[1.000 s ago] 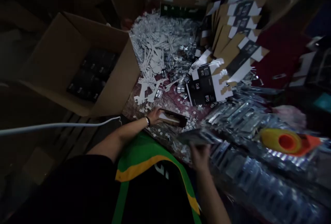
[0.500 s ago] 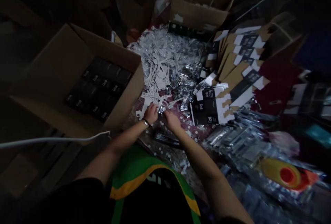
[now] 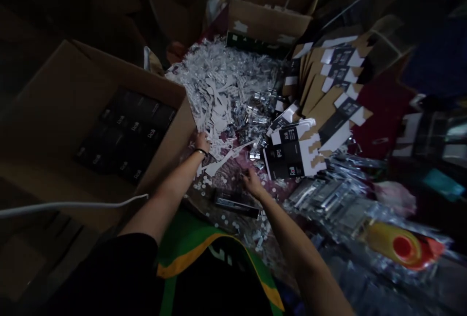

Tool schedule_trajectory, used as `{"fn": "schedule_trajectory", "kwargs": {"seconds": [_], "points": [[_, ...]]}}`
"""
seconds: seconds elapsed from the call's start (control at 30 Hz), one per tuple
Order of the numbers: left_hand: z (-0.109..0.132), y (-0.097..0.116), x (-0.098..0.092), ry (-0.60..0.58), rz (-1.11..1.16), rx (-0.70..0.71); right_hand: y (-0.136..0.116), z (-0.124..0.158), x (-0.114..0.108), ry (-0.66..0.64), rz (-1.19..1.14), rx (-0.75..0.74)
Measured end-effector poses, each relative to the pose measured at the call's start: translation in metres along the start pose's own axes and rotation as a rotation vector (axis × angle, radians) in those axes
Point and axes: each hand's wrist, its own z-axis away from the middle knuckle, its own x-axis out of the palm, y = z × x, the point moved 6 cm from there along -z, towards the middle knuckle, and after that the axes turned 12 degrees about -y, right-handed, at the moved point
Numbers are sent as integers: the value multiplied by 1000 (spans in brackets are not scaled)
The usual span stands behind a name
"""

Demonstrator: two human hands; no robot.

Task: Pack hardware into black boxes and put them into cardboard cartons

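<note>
My left hand (image 3: 202, 142) is at the near left edge of a heap of white die-cut card pieces (image 3: 218, 111), beside the large carton's wall; its fingers are blurred against the white pieces. My right hand (image 3: 253, 183) is lower and further right, fingers curled together over the dotted table cover; whatever is in them is too small and dark to make out. Just below it lies a slim dark box (image 3: 236, 204). Small shiny metal parts (image 3: 255, 111) are heaped beyond the hands, next to many clear plastic wrapped pieces (image 3: 215, 60).
A large open carton (image 3: 175, 138) holding rows of black boxes (image 3: 124, 133) stands left. Flat printed boxes (image 3: 288, 153) lie right, near silvery packets (image 3: 324, 189) and a yellow and red tape dispenser (image 3: 397, 244). Another open carton (image 3: 268, 18) stands behind. A white cable (image 3: 73, 206) crosses left.
My hands have parted from around a small shiny piece. The left has moved away and left to the white cards; the right has come nearer my body and slightly right.
</note>
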Motion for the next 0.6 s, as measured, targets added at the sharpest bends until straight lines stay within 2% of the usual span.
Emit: {"fn": "schedule_trajectory", "kwargs": {"seconds": [0.1,0.17,0.23,0.3,0.33,0.4,0.47,0.5,0.53,0.57,0.6], "points": [[19,-20,-22,68,51,-42,32,69,-30,101,-373,-68],[26,-24,-35,99,84,-46,47,128,-37,157,-435,-121],[39,-17,-42,93,103,-20,51,176,-26,172,-312,-184],[72,2,-43,72,82,110,43,198,1,154,-92,-263],[99,15,-40,49,56,227,38,198,17,152,25,-285],[169,40,-25,-54,-25,538,28,179,43,167,225,-282],[239,56,3,-256,-117,831,19,150,58,170,374,-236],[265,59,15,-340,-157,914,17,138,63,156,440,-208],[280,61,23,-367,-183,933,16,130,66,134,506,-181],[283,61,25,-329,-195,892,18,126,68,105,575,-149],[278,62,22,-243,-192,810,22,125,69,74,649,-109]]}}
